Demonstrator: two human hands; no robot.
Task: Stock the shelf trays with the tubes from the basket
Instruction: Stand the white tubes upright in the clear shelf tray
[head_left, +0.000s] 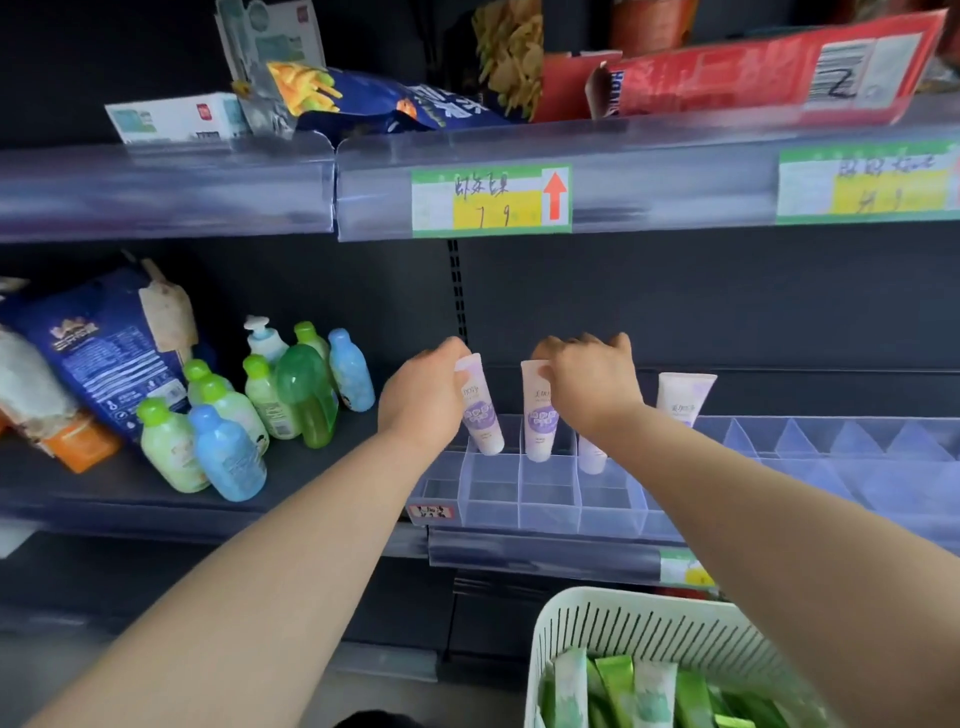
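Observation:
My left hand (423, 397) grips the top of a white tube with a purple label (480, 415), its cap end down in a back compartment of the clear divided shelf tray (545, 504). My right hand (592, 384) pinches the top of a second matching tube (537, 421) standing in the neighbouring compartment. Partly hidden behind my right wrist stands a third tube (592, 454), and a fourth (683, 397) rises to its right. The pale green slotted basket (649, 623) at the bottom right holds several green and white tubes (613, 686).
Green and blue bottles (260, 405) cluster on the dark shelf left of the tray, beside a blue bag (104, 353). The upper shelf rail with price labels (491, 200) overhangs the hands. More clear tray compartments (831, 447) stretch to the right.

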